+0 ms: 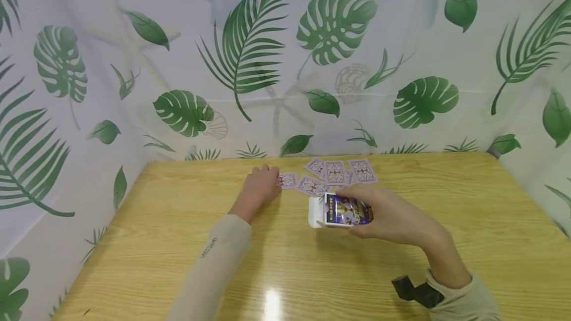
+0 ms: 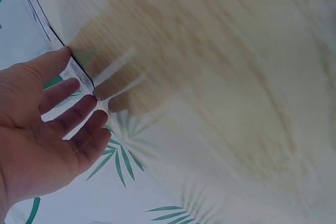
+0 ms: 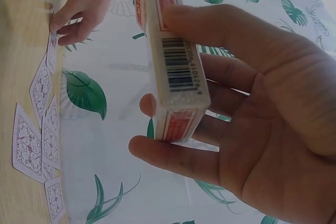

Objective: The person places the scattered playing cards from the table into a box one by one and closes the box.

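Note:
My right hand (image 1: 397, 217) grips an opened playing-card box (image 1: 348, 210) over the table, thumb on one side and fingers on the other. The box's white end flap (image 1: 315, 211) hangs open toward the left. In the right wrist view a barcode (image 3: 178, 64) shows on its narrow side. My left hand (image 1: 262, 182) is at the near-left end of the leftmost playing card (image 1: 287, 180), thumb and fingertips at its edge. In the left wrist view that card is seen almost edge-on by the left fingertips (image 2: 86, 100). Its back has a purple-red pattern.
Several more cards (image 1: 334, 172) lie face down, partly overlapping, near the back of the wooden table (image 1: 178, 241). A leaf-printed cloth (image 1: 276, 78) hangs behind and along the sides. A black device (image 1: 417, 292) is strapped at the right wrist.

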Demonstrator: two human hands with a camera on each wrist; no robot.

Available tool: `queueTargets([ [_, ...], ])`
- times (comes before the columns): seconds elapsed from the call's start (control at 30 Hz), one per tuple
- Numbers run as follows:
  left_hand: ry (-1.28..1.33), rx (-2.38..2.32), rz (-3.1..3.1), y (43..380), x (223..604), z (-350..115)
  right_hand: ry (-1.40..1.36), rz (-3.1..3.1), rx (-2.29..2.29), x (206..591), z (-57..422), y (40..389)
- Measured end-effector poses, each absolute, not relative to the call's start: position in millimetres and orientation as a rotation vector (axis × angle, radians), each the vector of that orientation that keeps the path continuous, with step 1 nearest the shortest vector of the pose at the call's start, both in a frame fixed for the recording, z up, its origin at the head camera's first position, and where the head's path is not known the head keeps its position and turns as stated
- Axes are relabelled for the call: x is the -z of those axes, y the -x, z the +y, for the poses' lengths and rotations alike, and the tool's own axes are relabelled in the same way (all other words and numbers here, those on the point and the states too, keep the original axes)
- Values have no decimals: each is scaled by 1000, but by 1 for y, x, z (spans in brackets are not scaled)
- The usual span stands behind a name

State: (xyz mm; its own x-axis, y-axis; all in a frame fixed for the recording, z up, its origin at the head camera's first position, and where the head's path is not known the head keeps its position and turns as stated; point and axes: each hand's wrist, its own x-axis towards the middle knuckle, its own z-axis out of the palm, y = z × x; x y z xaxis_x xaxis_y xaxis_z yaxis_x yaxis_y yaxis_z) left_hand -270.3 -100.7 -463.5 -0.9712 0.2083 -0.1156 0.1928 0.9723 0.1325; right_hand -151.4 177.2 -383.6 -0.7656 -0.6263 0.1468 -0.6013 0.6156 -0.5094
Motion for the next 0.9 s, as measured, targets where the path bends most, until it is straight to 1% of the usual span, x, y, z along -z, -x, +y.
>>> queueTargets([
  [0.23,-184,-357,2936,270,462,-109,1046,2783,842,384,179,152],
  [0.4,-243,-474,2908,271,461,-117,1039,2787,833,384,179,151],
  [0.5,-237,-594,2854,270,463,-123,1037,2786,833,383,180,151],
  [0.63,-172,-719,2787,267,462,-129,1023,2775,841,383,180,151],
  [0.9,-41,-766,2830,257,462,-134,1011,2772,836,382,182,152],
])
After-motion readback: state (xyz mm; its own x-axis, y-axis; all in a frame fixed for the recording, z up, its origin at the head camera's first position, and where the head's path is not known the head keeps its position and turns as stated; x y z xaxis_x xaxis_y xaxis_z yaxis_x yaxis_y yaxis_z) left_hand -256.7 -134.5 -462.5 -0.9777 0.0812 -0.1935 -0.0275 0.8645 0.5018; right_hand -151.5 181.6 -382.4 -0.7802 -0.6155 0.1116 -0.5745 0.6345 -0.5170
